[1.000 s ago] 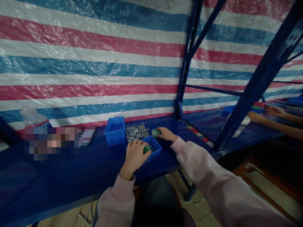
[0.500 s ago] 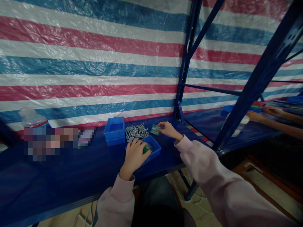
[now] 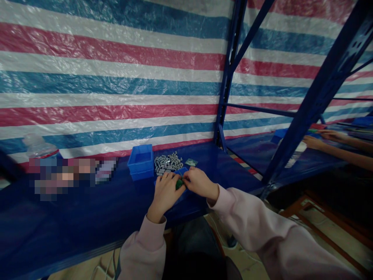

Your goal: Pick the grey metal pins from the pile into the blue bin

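Over a small blue tray (image 3: 182, 171) my two hands are close together, covering most of it. My left hand (image 3: 166, 191) is closed around a small green item (image 3: 178, 184), mostly hidden by the fingers; its exact kind is unclear. Beside it, my right hand (image 3: 201, 182) has its fingers pinched at the item's right side, and what lies between them is hidden. Beyond the hands a small clear packet with green in it (image 3: 191, 161) lies on the table. A pile of small grey metal parts (image 3: 168, 162) sits just behind the tray.
A deeper blue bin (image 3: 140, 161) stands left of the pile. Farther left are a plastic bottle (image 3: 40, 147) and a pixelated patch. A blue rack post (image 3: 224, 97) rises behind the blue table (image 3: 96, 217). Another person's hands (image 3: 317, 140) work at the right.
My right hand has come away from the clear packet, which now lies on the table, and moved left and nearer to meet my left hand. The left hand has barely moved.
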The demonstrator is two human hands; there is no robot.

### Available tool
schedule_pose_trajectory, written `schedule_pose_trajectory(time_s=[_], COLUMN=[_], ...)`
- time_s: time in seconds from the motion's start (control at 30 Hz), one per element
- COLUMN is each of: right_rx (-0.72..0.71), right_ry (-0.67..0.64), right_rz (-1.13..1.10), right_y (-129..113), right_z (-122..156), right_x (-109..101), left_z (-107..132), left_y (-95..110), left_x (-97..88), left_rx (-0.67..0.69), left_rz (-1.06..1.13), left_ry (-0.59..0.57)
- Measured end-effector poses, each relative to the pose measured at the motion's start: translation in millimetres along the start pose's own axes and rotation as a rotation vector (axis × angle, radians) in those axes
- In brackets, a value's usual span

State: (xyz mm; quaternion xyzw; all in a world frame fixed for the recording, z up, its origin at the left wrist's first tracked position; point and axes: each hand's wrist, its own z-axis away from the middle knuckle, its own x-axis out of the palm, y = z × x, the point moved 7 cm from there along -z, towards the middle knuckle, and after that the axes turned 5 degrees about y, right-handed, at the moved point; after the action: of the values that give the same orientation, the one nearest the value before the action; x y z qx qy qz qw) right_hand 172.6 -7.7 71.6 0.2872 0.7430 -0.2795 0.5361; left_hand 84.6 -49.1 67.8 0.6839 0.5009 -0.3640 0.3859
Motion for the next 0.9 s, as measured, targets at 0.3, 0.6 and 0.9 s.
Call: schedule_pose_trajectory(time_s=[0.3, 0.6, 0.9], right_rx=[-0.086, -0.148, 0.232], right_ry=[-0.025, -0.038, -0.071], right_rz=[-0.11, -0.575, 0.002], right_y=[-0.5, 22.7, 99.3], right_z=[3.0, -6.3, -21.2], right_x=[1.7, -19.4, 38.4], left_z=[0.1, -0.9, -0.4], left_y=[-0.3, 1.9, 2.0], left_x=[0.6, 1.4, -1.0], left_rx=[0.027, 0.014, 0.017], left_rz=[0.016, -0.019, 0.027], left_ry=[0.001, -0.056, -0.026])
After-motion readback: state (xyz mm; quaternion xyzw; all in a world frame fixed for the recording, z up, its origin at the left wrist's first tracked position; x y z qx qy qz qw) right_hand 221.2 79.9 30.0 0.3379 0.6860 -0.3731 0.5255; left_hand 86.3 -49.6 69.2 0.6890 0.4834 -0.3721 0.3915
